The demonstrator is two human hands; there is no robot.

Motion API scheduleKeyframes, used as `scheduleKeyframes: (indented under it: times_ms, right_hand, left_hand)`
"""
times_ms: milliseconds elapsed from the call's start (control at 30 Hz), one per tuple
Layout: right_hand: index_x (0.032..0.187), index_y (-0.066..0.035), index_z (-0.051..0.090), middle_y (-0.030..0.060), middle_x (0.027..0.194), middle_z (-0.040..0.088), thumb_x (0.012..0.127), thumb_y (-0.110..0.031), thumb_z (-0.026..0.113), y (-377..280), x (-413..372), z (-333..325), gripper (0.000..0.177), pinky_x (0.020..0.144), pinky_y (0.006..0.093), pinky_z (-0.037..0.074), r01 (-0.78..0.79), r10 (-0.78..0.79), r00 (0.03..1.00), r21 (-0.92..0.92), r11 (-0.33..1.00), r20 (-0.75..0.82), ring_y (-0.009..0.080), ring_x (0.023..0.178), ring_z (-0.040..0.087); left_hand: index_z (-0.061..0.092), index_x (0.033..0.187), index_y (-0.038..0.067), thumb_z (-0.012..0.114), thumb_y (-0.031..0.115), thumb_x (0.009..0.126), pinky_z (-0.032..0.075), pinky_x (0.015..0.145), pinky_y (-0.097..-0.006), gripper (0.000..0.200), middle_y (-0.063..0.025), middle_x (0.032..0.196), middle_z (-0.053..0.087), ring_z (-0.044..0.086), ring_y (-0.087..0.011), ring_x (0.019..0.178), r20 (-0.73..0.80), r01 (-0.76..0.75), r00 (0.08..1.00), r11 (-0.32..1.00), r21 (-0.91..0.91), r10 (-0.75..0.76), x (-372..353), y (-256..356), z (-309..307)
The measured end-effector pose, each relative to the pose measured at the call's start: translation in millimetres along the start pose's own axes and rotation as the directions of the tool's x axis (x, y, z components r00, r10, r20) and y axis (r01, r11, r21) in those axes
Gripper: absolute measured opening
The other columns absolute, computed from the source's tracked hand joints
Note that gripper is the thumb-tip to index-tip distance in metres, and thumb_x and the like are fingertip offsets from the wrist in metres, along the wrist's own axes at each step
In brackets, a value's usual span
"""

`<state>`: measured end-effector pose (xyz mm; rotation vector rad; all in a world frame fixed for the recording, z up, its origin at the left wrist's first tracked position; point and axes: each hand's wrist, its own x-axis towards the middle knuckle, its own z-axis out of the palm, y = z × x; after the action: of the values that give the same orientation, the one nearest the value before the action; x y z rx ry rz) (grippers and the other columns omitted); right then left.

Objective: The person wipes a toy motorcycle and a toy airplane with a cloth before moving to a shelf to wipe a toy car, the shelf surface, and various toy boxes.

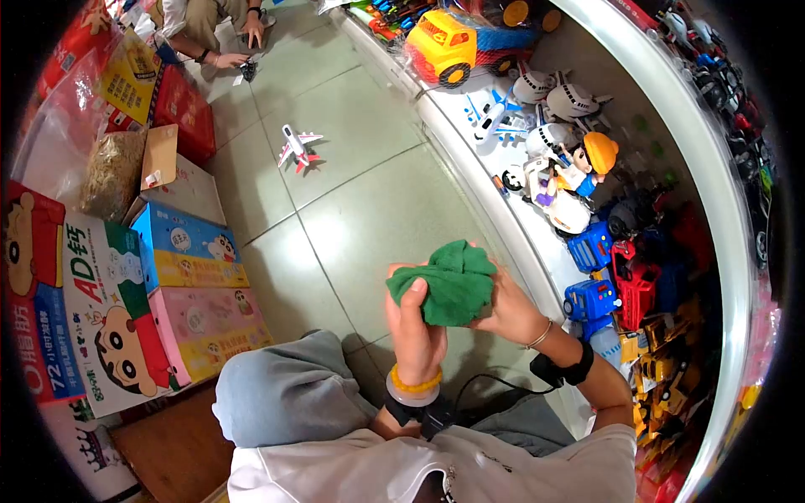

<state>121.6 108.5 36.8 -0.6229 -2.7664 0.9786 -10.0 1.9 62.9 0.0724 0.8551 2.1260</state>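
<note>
Here the scene is being viewed from the person's head, forward and steeply down. The white shirt is caught very close at the bottom edge; left hand and right hand are framed nearby, just below centre. Beyond, the tiled floor is taken in, with boxes leftward, a shelf rightward, everything bowed by the wide, dark-cornered lens.

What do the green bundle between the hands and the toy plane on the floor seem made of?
The crumpled green cloth looks like soft, matte fabric, bunching into folds; fibre unclear. The small white-and-red toy airplane is probably rigid plastic, judging by its crisp moulded shape; its finish looks smooth.
</note>
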Motion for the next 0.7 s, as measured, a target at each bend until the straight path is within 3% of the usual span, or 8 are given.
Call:
scheduleKeyframes:
  times_ms: [100, 200, 300, 433, 533, 567, 667, 700]
  right_hand:
    - [0.143, -0.003, 0.029, 0.0182, 0.142, 0.039, 0.071, -0.018, 0.077, 8, -6, 5, 0.088, 0.103, 0.0410, 0.038, -0.005, -0.006, 0.998, 0.169, 0.986, 0.067, 0.0369, 0.126, 0.043]
    - [0.134, -0.001, 0.043, 0.0200, 0.129, 0.053, 0.072, -0.010, 0.072, 2, -12, -5, 0.070, 0.102, 0.0400, 0.039, -0.304, 0.250, 0.952, 0.456, 0.837, 0.175, 0.0353, 0.120, 0.050]
    - [0.125, 0.003, 0.051, 0.0177, 0.111, 0.063, 0.073, -0.005, 0.068, 23, -24, -1, 0.055, 0.096, 0.0360, 0.043, -0.212, 0.208, 0.977, 0.355, 0.910, 0.052, 0.0286, 0.108, 0.059]
    - [0.114, 0.003, 0.055, 0.0075, 0.099, 0.063, 0.077, 0.003, 0.062, 21, -27, -5, 0.038, 0.081, 0.0272, 0.047, -0.160, 0.305, 0.938, 0.569, 0.806, -0.167, 0.0132, 0.090, 0.057]
    - [0.111, 0.002, 0.055, 0.0042, 0.095, 0.061, 0.079, 0.004, 0.060, 26, -23, -14, 0.033, 0.078, 0.0262, 0.047, -0.153, 0.344, 0.927, 0.688, 0.709, -0.148, 0.0109, 0.087, 0.056]
    - [0.110, 0.002, 0.055, 0.0024, 0.095, 0.059, 0.082, 0.001, 0.059, 23, -24, -19, 0.028, 0.079, 0.0255, 0.046, -0.189, 0.398, 0.913, 0.766, 0.614, -0.094, 0.0087, 0.088, 0.054]
    - [0.111, 0.003, 0.054, 0.0015, 0.097, 0.059, 0.086, -0.002, 0.057, 22, -23, -20, 0.026, 0.081, 0.0257, 0.045, -0.039, 0.353, 0.899, 0.756, 0.654, -0.259, 0.0096, 0.090, 0.054]
    - [0.112, 0.003, 0.053, 0.0020, 0.099, 0.058, 0.086, -0.002, 0.056, 23, -23, -19, 0.027, 0.082, 0.0254, 0.045, -0.011, 0.387, 0.877, 0.795, 0.607, -0.283, 0.0097, 0.092, 0.053]
  left_hand:
    - [0.045, 0.099, 0.005, 0.054, 0.016, 0.090, 0.045, 0.085, -0.0303, 0.017, -0.0075, 0.097, 0.053, 0.053, -0.0155, 0.093, 0.011, 0.113, 0.994, 0.985, -0.128, -0.112, -6, 3, 7]
    - [0.046, 0.100, 0.005, 0.054, 0.016, 0.090, 0.045, 0.086, -0.0308, 0.017, -0.0070, 0.097, 0.053, 0.053, -0.0155, 0.093, 0.011, 0.117, 0.993, 0.980, -0.163, -0.117, -5, 1, 3]
    - [0.048, 0.107, 0.008, 0.050, 0.021, 0.093, 0.050, 0.087, -0.0366, 0.019, -0.0061, 0.101, 0.057, 0.059, -0.0200, 0.096, 0.025, 0.081, 0.997, 0.983, -0.163, -0.077, -1, -4, -8]
    - [0.048, 0.114, 0.009, 0.052, 0.022, 0.093, 0.049, 0.088, -0.0385, 0.025, -0.0065, 0.107, 0.057, 0.058, -0.0209, 0.100, -0.028, 0.063, 0.997, 0.995, -0.082, -0.065, -1, -3, -7]
    - [0.047, 0.118, 0.009, 0.052, 0.022, 0.093, 0.048, 0.089, -0.0396, 0.029, -0.0066, 0.111, 0.056, 0.057, -0.0211, 0.103, -0.035, 0.094, 0.995, 0.995, -0.034, -0.095, -1, -1, -4]
    - [0.046, 0.119, 0.009, 0.052, 0.022, 0.093, 0.047, 0.090, -0.0399, 0.030, -0.0065, 0.112, 0.056, 0.057, -0.0211, 0.103, -0.023, 0.115, 0.993, 0.993, -0.022, -0.115, -1, 0, -4]
    - [0.043, 0.124, 0.011, 0.052, 0.022, 0.093, 0.044, 0.094, -0.0409, 0.034, -0.0074, 0.119, 0.054, 0.053, -0.0218, 0.111, 0.036, 0.135, 0.990, 0.991, 0.014, -0.135, 2, -2, -4]
    - [0.042, 0.126, 0.011, 0.052, 0.023, 0.093, 0.042, 0.096, -0.0413, 0.036, -0.0079, 0.123, 0.053, 0.052, -0.0222, 0.114, 0.058, 0.134, 0.989, 0.991, 0.026, -0.135, 4, -4, -4]
